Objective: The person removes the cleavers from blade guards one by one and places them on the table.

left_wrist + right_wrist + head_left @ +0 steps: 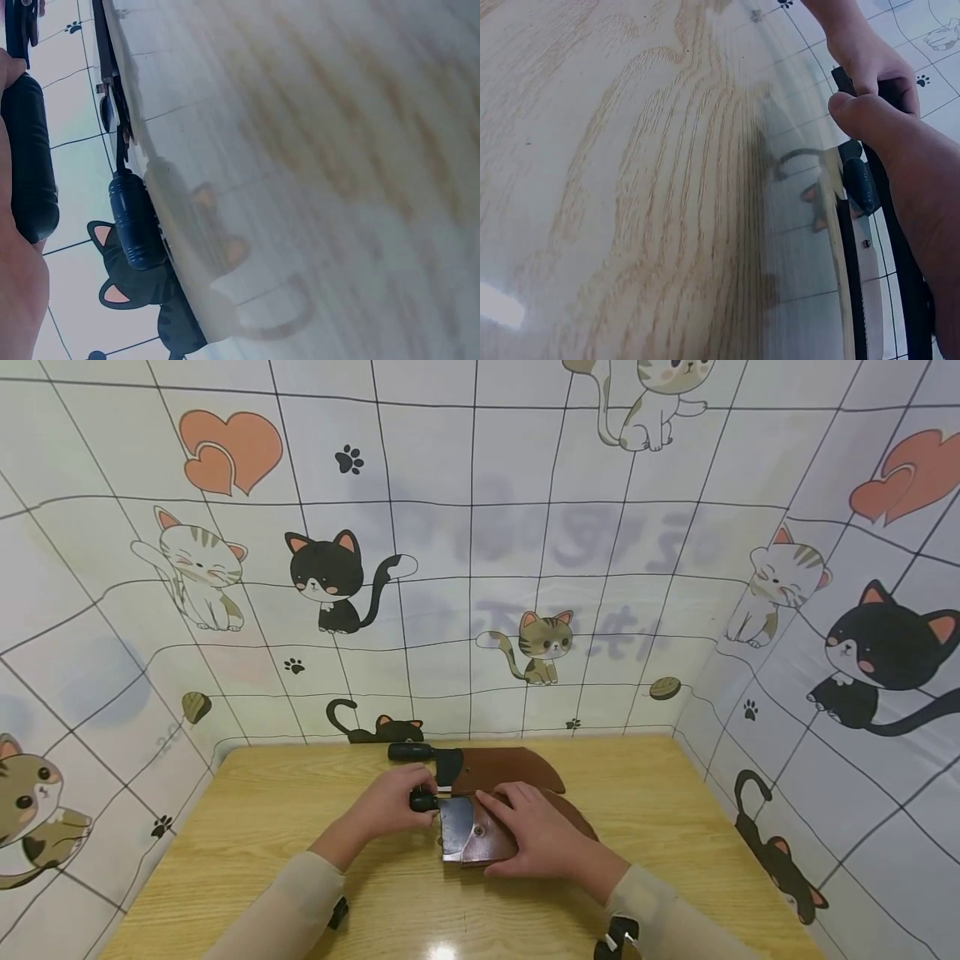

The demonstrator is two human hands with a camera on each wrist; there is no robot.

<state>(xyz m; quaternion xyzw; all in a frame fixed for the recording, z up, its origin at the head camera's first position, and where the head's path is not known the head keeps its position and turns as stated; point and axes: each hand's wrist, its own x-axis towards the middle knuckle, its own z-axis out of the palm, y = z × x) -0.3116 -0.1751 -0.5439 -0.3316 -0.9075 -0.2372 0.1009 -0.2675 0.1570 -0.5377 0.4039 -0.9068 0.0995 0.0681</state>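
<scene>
My left hand grips the black handle of the nearer cleaver. In the left wrist view that handle lies along the palm. A strip of the cleaver's bare metal blade shows beside the handle; the rest is inside a brown leather sheath with a snap button. My right hand holds this sheath, with the thumb on the near side and the fingers across its face. In the right wrist view, the right hand clasps the sheath's dark edge, below the left hand.
Behind lies a second knife with a black handle and a brown sheath, near the far edge of the wooden table. Cat-patterned cloth walls enclose the table at the back and sides.
</scene>
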